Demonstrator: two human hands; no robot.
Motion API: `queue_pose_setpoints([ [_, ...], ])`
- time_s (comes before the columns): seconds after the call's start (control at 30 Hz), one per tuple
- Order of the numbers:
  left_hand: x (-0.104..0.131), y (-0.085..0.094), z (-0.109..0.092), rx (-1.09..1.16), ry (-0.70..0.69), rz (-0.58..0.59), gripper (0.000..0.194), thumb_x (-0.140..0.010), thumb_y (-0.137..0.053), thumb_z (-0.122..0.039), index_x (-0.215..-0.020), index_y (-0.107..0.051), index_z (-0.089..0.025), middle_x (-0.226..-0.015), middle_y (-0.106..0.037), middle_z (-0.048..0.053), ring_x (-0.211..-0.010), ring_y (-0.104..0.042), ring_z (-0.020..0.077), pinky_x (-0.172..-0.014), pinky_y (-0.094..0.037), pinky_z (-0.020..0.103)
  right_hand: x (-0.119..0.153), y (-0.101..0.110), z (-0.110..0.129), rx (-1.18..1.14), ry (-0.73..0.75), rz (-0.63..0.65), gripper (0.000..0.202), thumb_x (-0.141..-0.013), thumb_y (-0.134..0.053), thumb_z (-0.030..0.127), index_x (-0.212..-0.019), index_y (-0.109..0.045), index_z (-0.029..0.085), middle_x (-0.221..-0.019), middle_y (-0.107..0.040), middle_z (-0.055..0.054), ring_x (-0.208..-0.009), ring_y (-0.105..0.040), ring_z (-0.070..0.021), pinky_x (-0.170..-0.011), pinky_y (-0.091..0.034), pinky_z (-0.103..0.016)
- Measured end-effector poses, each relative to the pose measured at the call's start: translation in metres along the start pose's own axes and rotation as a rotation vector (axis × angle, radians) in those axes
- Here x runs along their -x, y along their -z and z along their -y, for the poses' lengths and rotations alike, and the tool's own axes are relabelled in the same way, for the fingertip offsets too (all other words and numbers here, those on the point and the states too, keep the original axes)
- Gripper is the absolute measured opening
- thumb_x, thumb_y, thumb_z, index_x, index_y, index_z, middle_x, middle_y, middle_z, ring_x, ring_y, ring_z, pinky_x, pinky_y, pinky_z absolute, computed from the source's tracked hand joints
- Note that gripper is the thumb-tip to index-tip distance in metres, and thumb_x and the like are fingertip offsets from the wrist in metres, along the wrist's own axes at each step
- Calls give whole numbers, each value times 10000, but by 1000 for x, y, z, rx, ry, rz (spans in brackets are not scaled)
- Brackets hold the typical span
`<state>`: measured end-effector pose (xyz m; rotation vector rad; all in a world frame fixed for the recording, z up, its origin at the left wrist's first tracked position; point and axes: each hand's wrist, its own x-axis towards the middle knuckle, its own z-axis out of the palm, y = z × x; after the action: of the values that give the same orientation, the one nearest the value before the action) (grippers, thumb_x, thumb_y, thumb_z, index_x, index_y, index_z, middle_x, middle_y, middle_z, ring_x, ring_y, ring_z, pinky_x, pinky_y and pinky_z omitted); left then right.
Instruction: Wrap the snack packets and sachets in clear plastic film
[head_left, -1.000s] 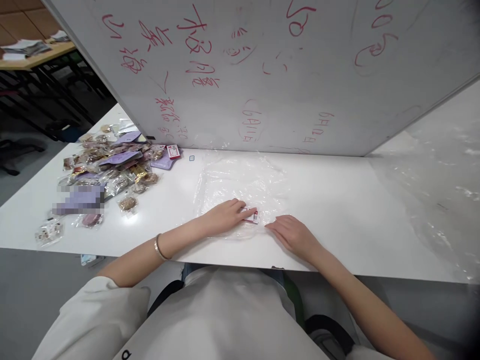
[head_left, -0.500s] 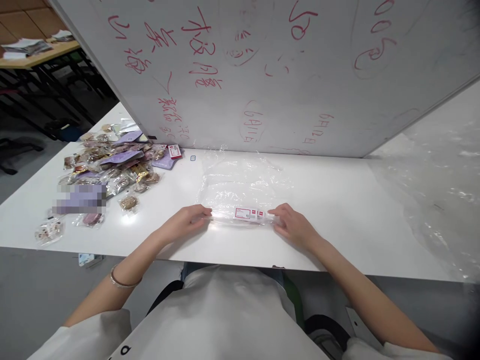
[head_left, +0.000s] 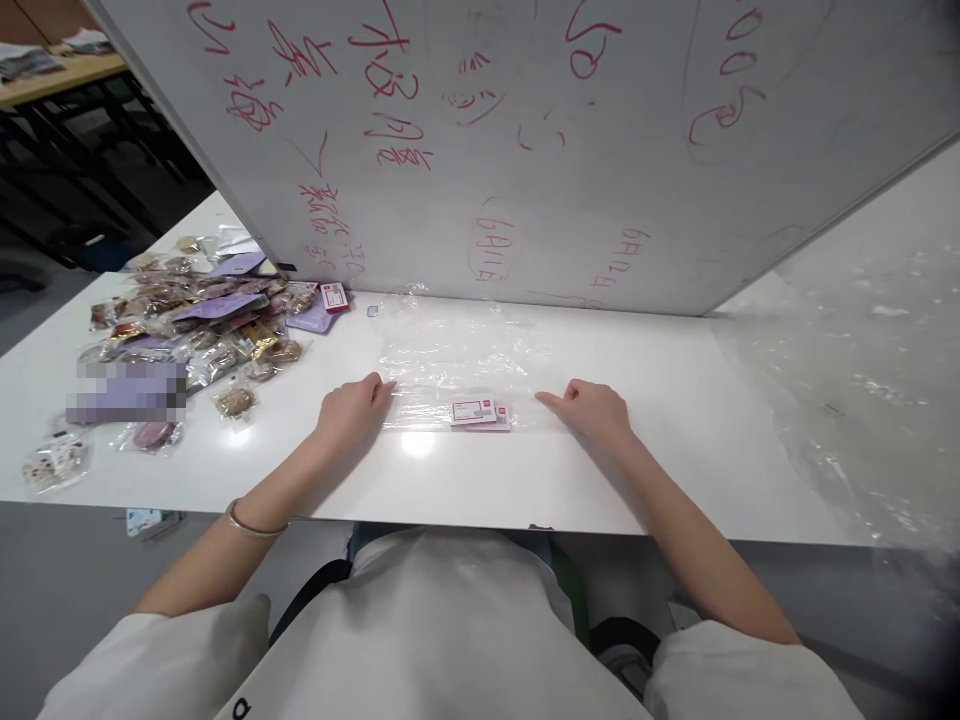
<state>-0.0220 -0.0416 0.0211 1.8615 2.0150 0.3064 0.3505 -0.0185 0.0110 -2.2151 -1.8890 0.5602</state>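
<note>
"Where were the red-and-white boxes (head_left: 472,412)?"

"At the near edge of the clear plastic (head_left: 454,350), one overlapping the other. I couldn't tell whether a layer covered them."

"And the hands?"

"One on either side, well apart. The left hand (head_left: 354,412) was mostly closed, fingers curled, thumb at the plastic's left edge. The right hand (head_left: 598,412) had curled fingers too, its thumb stretched toward the boxes. I couldn't tell whether either gripped the film."

"What lay around?"

"The white table (head_left: 697,450) underneath, a heap of wrapped packets (head_left: 217,306) to the left, and a whiteboard (head_left: 570,200) with red writing behind."
</note>
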Motion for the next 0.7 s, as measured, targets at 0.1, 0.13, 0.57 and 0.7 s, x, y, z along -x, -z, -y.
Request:
queue_pose_setpoints([
  [0.1,8,-4,0,-198,-79,-182,338,-952,-398,-394,-1090,-601,-161,-959,-679,174,-875,-675,332,-767,-502,460,2,7,-16,104,68,-216,415,-828,-546,611,-851,-623,204,-853,-677,-94,-706,-628,-260,-664,-489,-421],
  [0.13,11,-4,2,-195,-172,-272,350,-949,-416,-368,-1176,-577,-157,-1108,-652,210,-985,-658,343,-829,-502,487,6,8,-21,94,211,-303,390,-852,-544,549,-968,-638,189,-975,-686,-126,-824,-652,-290,-745,-509,-464],
  [0.57,3,1,35,194,-612,122,351,-985,-423,-408,-1174,-678,-257,-1322,-650,47,-1288,-555,234,-1116,-413,425,14,-20,-20,-106,805,-31,381,-1009,-346,298,-1207,-663,228,-1261,-684,-51,-1196,-624,-218,-1040,-500,-438],
  [0.7,5,5,33,363,-347,113,384,-973,-421,-495,-1034,-700,-239,-1071,-747,44,-1024,-679,238,-929,-507,357,16,-15,-17,-222,563,-62,360,-1010,-321,353,-1079,-651,225,-981,-736,-42,-879,-696,-205,-822,-542,-361],
])
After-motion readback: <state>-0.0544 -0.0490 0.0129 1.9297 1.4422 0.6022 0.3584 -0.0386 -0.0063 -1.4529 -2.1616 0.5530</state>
